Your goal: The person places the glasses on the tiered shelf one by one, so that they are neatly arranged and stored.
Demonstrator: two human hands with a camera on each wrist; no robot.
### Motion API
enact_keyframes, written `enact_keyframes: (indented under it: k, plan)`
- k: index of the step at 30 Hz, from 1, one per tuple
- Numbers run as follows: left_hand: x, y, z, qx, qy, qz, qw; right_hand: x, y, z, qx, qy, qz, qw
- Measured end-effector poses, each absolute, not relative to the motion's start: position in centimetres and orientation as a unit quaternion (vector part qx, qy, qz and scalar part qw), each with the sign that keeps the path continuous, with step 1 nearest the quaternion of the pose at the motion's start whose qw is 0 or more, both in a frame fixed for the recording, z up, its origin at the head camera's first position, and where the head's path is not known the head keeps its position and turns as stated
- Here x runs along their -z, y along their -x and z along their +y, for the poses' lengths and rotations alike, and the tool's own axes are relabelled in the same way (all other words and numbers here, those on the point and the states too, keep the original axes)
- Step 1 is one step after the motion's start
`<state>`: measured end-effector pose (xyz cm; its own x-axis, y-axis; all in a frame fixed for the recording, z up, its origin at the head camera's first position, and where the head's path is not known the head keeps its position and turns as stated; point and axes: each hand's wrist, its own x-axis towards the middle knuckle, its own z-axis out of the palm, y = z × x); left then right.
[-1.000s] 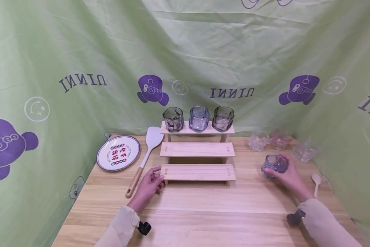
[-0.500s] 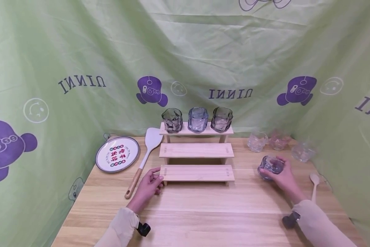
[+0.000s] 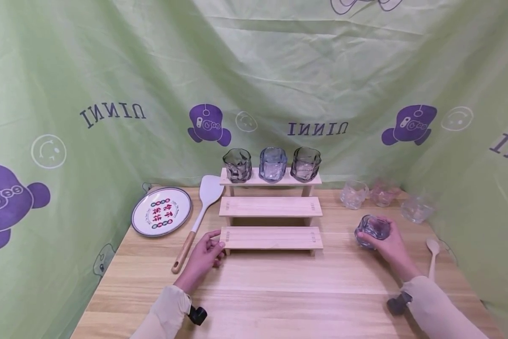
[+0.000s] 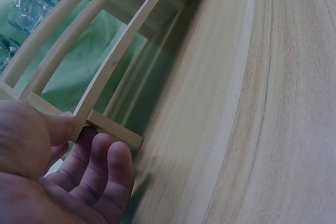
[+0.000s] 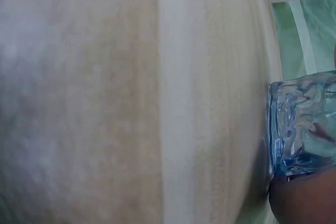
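Note:
My left hand (image 3: 204,254) pinches the left end of the lowest step of a three-tier wooden display stand (image 3: 271,237). In the left wrist view the thumb lies over the board's end (image 4: 80,124) and the fingers (image 4: 118,166) curl beneath it. My right hand (image 3: 389,245) grips a bluish, wavy-walled drinking glass (image 3: 373,228), to the right of the stand. The right wrist view shows this glass (image 5: 302,124) close to the tabletop; I cannot tell whether it touches. On the top step stand a grey glass (image 3: 237,165), a blue glass (image 3: 272,165) and another grey glass (image 3: 306,165).
Behind my right hand are a clear glass (image 3: 354,195), a pinkish glass (image 3: 383,193) and another clear glass (image 3: 416,209). A small spoon (image 3: 433,252) lies far right. A spatula (image 3: 194,226) and a round plate (image 3: 162,211) lie left of the stand. Green cloth (image 3: 342,70) walls the table.
My right hand has shifted slightly left with the glass. The left hand stays at the stand's lowest step.

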<state>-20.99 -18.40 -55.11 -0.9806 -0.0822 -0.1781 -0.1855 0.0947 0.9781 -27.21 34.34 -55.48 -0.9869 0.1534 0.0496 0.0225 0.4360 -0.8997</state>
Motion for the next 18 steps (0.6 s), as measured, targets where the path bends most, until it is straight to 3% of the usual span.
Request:
enact_keyframes:
  k: [7,18]
  plan:
    - [55.1,21.0,-18.4,-0.672,0.09,0.734,0.041,55.7,27.1,34.6,-0.533,0.021,-0.844,0.061]
    - [55.1,20.9,-18.4,-0.668,0.09,0.738,0.041,55.7,26.8,33.5,-0.535,0.053,-0.84,0.073]
